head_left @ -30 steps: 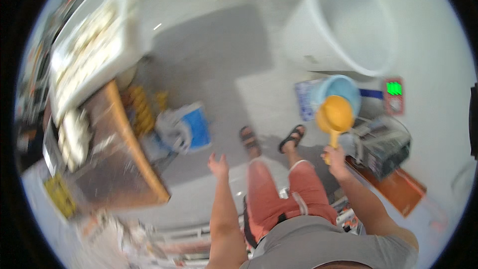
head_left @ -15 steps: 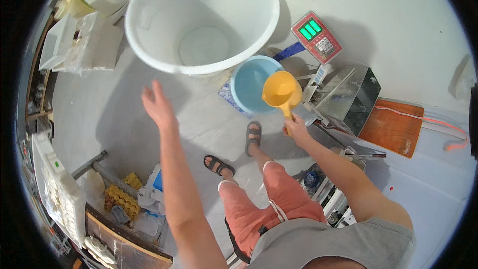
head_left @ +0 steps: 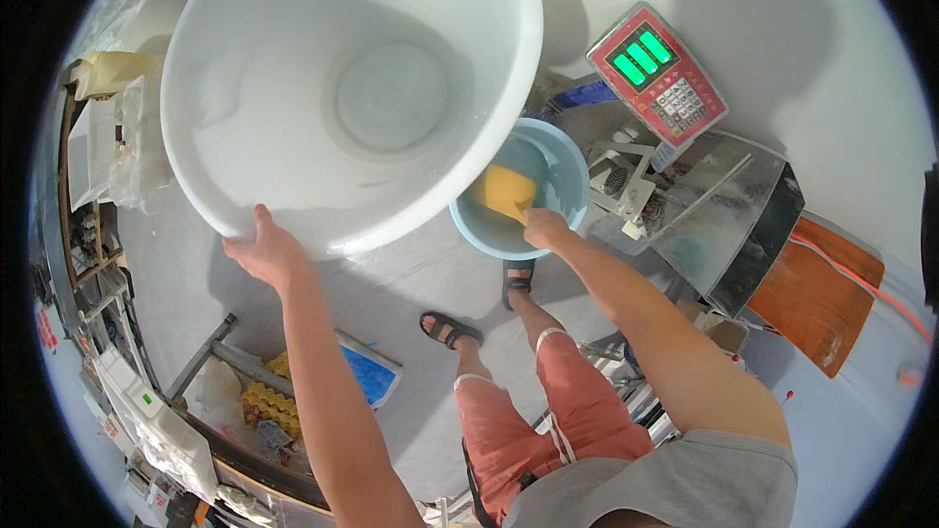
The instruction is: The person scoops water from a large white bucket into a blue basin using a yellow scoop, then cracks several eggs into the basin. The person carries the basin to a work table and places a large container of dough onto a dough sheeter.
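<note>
A large white tub [head_left: 259,108] fills the upper left, its round bottom showing bare. My left hand [head_left: 266,252] grips its near rim, with the thumb over the edge; some of the fingers are hard to make out. My right hand [head_left: 546,230] is closed round the handle of a yellow water scoop [head_left: 506,193]. The scoop's cup is down inside a light blue bucket [head_left: 572,176], which stands against the tub's right side. The cup is tipped so its underside shows, and what is in it is hidden.
Behind the bucket stands a red scale display [head_left: 658,68] with green lit digits. A metal box [head_left: 719,210] and a brown board [head_left: 817,293] lie to the right, with a red cable. Yellow egg trays [head_left: 272,406] and a blue-and-white panel [head_left: 370,374] are low on the left.
My left hand has moved from the air onto the tub's rim, and the tub sits tilted toward me. My right hand has lowered the scoop from above the bucket into it.
</note>
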Demonstrator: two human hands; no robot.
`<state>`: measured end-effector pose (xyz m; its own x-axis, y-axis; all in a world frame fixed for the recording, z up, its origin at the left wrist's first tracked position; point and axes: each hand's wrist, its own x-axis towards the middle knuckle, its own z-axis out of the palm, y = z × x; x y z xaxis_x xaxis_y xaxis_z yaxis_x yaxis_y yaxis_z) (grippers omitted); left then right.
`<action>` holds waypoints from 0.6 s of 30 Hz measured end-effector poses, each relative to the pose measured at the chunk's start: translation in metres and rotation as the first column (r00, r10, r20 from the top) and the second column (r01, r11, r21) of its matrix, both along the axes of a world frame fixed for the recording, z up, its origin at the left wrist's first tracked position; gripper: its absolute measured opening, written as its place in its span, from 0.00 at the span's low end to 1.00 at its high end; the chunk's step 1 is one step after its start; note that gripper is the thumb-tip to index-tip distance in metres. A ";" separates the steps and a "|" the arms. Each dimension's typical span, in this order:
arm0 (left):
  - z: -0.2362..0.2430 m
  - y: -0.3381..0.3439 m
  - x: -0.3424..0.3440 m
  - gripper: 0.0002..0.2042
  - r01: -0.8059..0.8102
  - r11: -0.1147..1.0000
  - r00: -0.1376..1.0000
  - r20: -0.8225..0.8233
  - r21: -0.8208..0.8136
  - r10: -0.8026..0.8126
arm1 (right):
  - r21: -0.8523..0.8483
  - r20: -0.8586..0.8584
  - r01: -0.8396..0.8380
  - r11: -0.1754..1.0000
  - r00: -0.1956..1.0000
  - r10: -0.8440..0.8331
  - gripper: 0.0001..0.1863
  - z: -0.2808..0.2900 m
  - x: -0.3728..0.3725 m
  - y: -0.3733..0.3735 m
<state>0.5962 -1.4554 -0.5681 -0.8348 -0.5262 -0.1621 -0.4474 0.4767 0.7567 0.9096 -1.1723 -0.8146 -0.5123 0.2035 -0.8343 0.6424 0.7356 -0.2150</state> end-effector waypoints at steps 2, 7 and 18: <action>-0.003 0.000 0.000 0.34 0.024 1.000 1.000 -0.011 0.007 -0.024 | -0.025 0.048 -0.040 0.999 0.998 0.041 0.21 -0.011 -0.010 -0.001; -0.008 -0.009 -0.001 0.32 0.023 0.999 1.000 -0.016 -0.047 -0.023 | -0.009 0.069 -0.081 0.997 0.994 0.082 0.22 -0.005 -0.037 -0.002; -0.001 -0.002 -0.003 0.34 0.052 0.998 0.999 0.007 -0.021 -0.051 | 0.421 -0.126 -0.249 0.872 0.936 0.328 0.19 -0.050 -0.011 0.007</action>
<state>0.5937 -1.4570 -0.5689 -0.8599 -0.4859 -0.1564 -0.4264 0.5153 0.7434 0.8988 -1.1652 -0.8650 -0.7371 0.3125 -0.5991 0.3650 0.9303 0.0361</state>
